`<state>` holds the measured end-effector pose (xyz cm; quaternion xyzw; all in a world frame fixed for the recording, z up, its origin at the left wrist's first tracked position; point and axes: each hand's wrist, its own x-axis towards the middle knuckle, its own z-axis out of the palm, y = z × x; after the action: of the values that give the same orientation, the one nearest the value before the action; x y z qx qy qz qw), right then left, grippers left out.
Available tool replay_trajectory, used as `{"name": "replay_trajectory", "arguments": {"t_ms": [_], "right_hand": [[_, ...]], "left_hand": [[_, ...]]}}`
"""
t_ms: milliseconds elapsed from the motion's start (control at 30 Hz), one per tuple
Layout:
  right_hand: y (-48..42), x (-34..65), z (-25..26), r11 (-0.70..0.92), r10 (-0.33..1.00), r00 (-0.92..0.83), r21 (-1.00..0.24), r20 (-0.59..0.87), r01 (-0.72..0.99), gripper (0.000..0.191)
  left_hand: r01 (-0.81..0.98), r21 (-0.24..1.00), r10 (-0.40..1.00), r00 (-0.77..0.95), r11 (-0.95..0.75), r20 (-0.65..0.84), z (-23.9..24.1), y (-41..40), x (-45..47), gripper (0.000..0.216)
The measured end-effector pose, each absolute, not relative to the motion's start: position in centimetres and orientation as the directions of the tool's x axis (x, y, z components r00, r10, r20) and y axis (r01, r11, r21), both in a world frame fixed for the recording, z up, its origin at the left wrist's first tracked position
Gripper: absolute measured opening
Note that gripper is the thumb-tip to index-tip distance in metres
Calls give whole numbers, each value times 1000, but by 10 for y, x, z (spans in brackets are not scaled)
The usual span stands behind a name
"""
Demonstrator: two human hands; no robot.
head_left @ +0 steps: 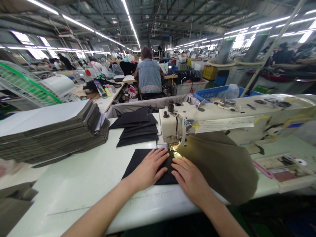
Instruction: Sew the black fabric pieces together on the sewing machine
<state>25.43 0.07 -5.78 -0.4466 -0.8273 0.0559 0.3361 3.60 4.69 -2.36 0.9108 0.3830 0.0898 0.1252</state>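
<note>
Under the needle of a white sewing machine (pixel 172 123) lies a black fabric piece (pixel 134 161). My left hand (pixel 151 166) rests flat on it, fingers stretched toward the needle. On the right, my right hand (pixel 190 176) lies with its fingers extended over the black piece's edge and the olive fabric (pixel 219 164), close to the lit needle area. Both hands are open and press from above. Beneath the machine arm the olive fabric spreads to the table's front edge. Several black sewn pieces (pixel 138 126) are heaped just behind the needle.
A tall stack of olive panels (pixel 49 135) stands on the left of the pale table (pixel 86 177). At the right sit a small parts tray (pixel 286 168) and pink scissors or snips (pixel 263 168). Beyond are a blue crate (pixel 209 93) and a seated person (pixel 149 74).
</note>
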Motion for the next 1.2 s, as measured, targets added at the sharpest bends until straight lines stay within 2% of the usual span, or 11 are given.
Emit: {"name": "replay_trajectory", "arguments": {"t_ms": [333,500,700,833,1067,1200], "right_hand": [[0,255,-58,591,775,-362,-390,518,706,25],[-23,266,-57,627,750,-400,-375,527,683,26],[-33,270,-53,663,722,-442,-352,532,660,24],[-18,265,-50,620,761,-423,-361,491,696,18],[3,262,-41,541,799,-384,-276,463,794,14],[-7,285,-38,324,898,-213,-251,386,912,4]], "left_hand": [[643,235,677,728,-729,106,-20,50,33,48],[447,237,488,858,-862,159,-13,17,38,37],[467,242,513,839,-850,182,-12,-3,41,39],[484,208,522,827,-850,210,-16,10,41,35],[501,213,541,809,-839,227,-15,46,39,31],[481,224,525,821,-848,223,-13,67,38,32]]}}
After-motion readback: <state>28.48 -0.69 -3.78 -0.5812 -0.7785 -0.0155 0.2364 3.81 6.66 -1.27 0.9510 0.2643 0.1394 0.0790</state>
